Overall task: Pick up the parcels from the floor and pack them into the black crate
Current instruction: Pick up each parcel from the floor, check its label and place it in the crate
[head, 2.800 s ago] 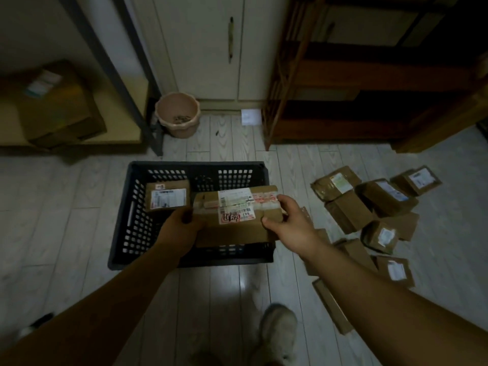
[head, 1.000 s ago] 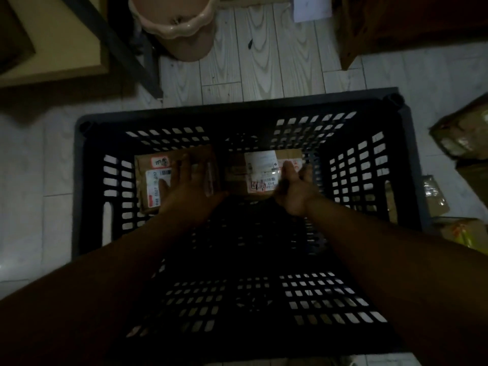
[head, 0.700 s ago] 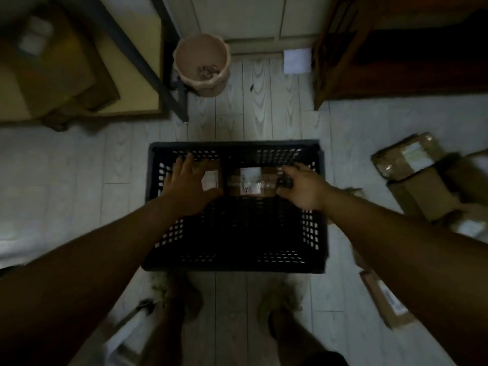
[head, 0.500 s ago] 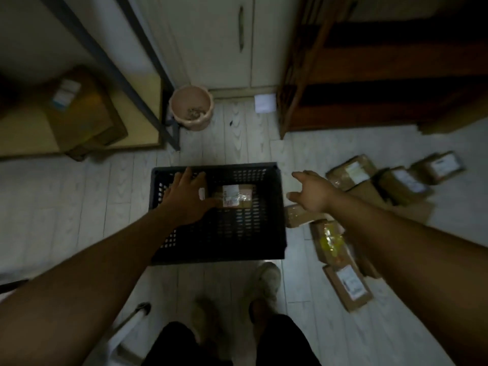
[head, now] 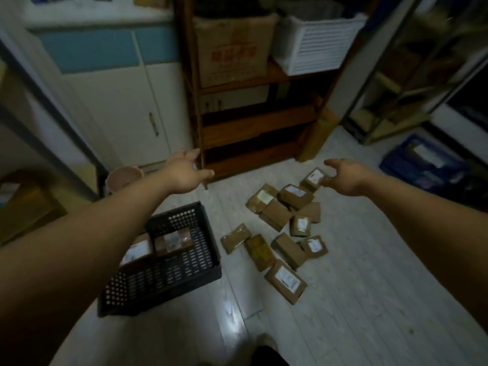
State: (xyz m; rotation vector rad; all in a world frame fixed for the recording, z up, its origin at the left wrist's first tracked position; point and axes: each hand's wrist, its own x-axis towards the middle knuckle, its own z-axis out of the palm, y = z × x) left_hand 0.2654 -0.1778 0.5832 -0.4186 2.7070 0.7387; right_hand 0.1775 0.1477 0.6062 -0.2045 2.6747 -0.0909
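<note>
Both arms were out in front and neither hand had anything in it. The left hand [head: 184, 173] hung in the air with fingers loosely spread and the thumb out to the side, seen against the lower corner of the wooden shelf [head: 253, 128]. The right hand [head: 346, 175] was open too, fingers gently curved and palm down, at the far end of the pile of parcels [head: 285, 225]. Its fingertips lined up with the farthest labelled parcel [head: 313, 178], though whether they touched it could not be told.

The black crate [head: 158, 281] sat on the floor [head: 343, 299] down to the left, under the left forearm. Two parcels lay side by side at its far end: one with a pale label [head: 173, 241] and another [head: 136, 252] partly hidden by the arm.

Just right of the crate, brown parcels were scattered on the floor, some overlapping. A yellowish one [head: 260, 250] lay near the crate, and a big labelled one [head: 286, 281] was closest to the camera.

A pink bucket [head: 124, 177] stood by the white cabinet [head: 118, 101]. A cardboard box [head: 232, 48] and a white basket [head: 317, 40] sat up on the shelf.
</note>
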